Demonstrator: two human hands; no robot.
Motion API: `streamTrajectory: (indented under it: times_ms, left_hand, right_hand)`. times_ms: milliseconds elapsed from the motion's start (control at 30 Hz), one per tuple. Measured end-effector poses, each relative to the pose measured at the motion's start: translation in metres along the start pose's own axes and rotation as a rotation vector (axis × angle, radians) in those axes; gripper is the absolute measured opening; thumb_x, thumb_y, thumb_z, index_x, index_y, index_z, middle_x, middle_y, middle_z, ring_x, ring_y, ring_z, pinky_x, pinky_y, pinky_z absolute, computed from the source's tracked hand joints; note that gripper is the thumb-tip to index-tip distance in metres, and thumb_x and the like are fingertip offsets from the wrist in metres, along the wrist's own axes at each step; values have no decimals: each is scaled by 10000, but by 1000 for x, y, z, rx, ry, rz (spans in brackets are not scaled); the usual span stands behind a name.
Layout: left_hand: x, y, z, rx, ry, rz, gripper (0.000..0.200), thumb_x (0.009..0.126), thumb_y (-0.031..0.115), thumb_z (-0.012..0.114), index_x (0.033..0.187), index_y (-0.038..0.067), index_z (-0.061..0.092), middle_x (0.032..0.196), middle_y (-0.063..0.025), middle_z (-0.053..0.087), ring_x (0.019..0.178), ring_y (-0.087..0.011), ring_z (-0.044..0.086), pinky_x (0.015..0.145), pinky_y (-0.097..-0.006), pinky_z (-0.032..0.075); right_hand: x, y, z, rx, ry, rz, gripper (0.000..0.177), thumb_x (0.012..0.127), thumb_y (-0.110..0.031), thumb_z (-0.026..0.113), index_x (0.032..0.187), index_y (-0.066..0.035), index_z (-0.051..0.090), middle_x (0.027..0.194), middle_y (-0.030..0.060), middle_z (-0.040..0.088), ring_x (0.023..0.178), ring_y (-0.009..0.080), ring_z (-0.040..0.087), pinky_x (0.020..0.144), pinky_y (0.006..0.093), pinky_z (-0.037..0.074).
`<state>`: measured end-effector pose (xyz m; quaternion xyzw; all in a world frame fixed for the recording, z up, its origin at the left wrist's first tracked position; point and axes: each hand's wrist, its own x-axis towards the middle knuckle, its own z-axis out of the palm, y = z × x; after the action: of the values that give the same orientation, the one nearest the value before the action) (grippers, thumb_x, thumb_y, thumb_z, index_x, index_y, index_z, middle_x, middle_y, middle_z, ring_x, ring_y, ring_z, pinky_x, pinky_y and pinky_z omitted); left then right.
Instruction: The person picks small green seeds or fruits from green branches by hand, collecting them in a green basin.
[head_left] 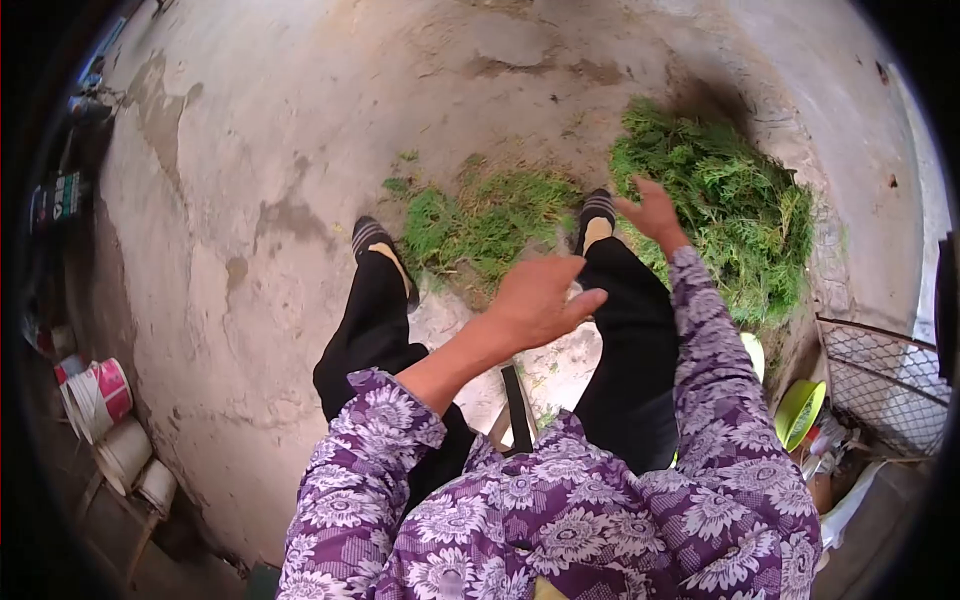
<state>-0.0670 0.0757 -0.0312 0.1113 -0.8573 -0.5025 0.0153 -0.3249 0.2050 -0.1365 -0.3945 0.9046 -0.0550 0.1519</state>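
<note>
My left hand [545,298] hangs in front of my lap, above the gap between my knees. Its thumb stands apart from the fingers, with nothing showing between them. Beyond it, between my two shoes, lies a thin, loose spread of green feathery sprigs [480,222] on the floor. My right hand [652,212] reaches out past my right knee, fingers apart and holding nothing visible. It is at the near left edge of a larger heap of green leafy sprigs [745,185], overlapping it in this view.
Stained concrete floor [230,330] surrounds my feet. A yellow-green plastic basin [800,414] stands at the right, beside a wire mesh panel [885,380]. White tubs [125,455] and a pink-and-white container [97,400] lie at the left edge.
</note>
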Motion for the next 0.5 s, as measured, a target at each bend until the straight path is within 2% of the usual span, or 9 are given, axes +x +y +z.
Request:
streamTrajectory:
  times_ms: [67, 133, 200, 233, 267, 300, 333, 400, 500]
  left_hand:
    - [-1, 7, -5, -12, 61, 31, 416, 762, 347, 569, 990, 2, 523, 824, -176, 561, 772, -344, 540, 662, -405, 431]
    - [2, 14, -14, 32, -1, -20, 417, 740, 324, 601, 994, 5, 516, 840, -176, 563, 760, -340, 538, 654, -401, 426]
    - [1, 11, -15, -11, 17, -6, 410, 723, 278, 624, 998, -1, 501, 838, -170, 565, 750, -345, 529, 656, -407, 421]
    - [1, 8, -10, -68, 140, 39, 405, 719, 259, 629, 994, -5, 491, 864, -178, 558, 746, -349, 528, 653, -408, 423]
    - [1, 5, -6, -125, 262, 86, 401, 715, 241, 633, 989, -9, 481, 890, -186, 551, 742, -353, 526, 649, -409, 424]
    - [1, 8, -8, -8, 311, 125, 419, 703, 214, 644, 995, -26, 462, 958, -212, 522, 742, -365, 524, 643, -408, 427]
    - [0, 10, -11, -10, 307, 118, 419, 703, 214, 644, 995, -26, 462, 958, -212, 522, 742, -365, 524, 643, -408, 427]
    - [-4, 14, -16, 11, 241, 74, 444, 692, 219, 652, 999, -39, 460, 1005, -228, 493, 756, -366, 522, 655, -411, 423]
    - [-13, 21, -23, -126, 225, 30, 457, 683, 217, 658, 1011, -45, 476, 910, -208, 527, 749, -345, 526, 651, -400, 417]
  right_hand:
    - [2, -29, 39, 132, -50, -74, 664, 696, -435, 625, 1175, -9, 451, 1136, 213, 489, 1066, 346, 450, 911, 378, 351]
    - [-5, -51, 75, 227, -131, -96, 666, 686, -414, 641, 1183, -15, 447, 1145, 230, 478, 1061, 354, 456, 901, 381, 361]
    - [-13, -34, 159, 458, -226, -35, 679, 674, -396, 657, 1193, -18, 439, 1135, 243, 481, 1062, 361, 455, 896, 380, 366]
    - [-31, -38, 184, 461, -230, -36, 679, 674, -396, 657, 1193, -18, 439, 1135, 243, 481, 1062, 361, 455, 896, 380, 366]
    - [-59, -49, 205, 828, 2, -14, 677, 669, -383, 665, 1192, -17, 439, 1145, 255, 467, 1058, 364, 458, 894, 379, 367]
    - [-74, -61, 210, 1188, 246, 16, 676, 664, -371, 672, 1191, -16, 440, 1155, 266, 453, 1054, 366, 460, 891, 379, 368]
    - [-68, -60, 208, 1189, 241, 22, 676, 664, -371, 672, 1191, -16, 440, 1155, 266, 453, 1054, 366, 460, 891, 379, 368]
    - [-45, -68, 171, 343, -327, 86, 692, 645, -329, 692, 1204, -21, 423, 1168, 272, 427, 1060, 365, 452, 887, 389, 371]
    - [-24, -85, 163, 123, -299, 164, 722, 646, -250, 704, 1229, 0, 358, 1164, 274, 420, 1094, 368, 416, 908, 381, 359]
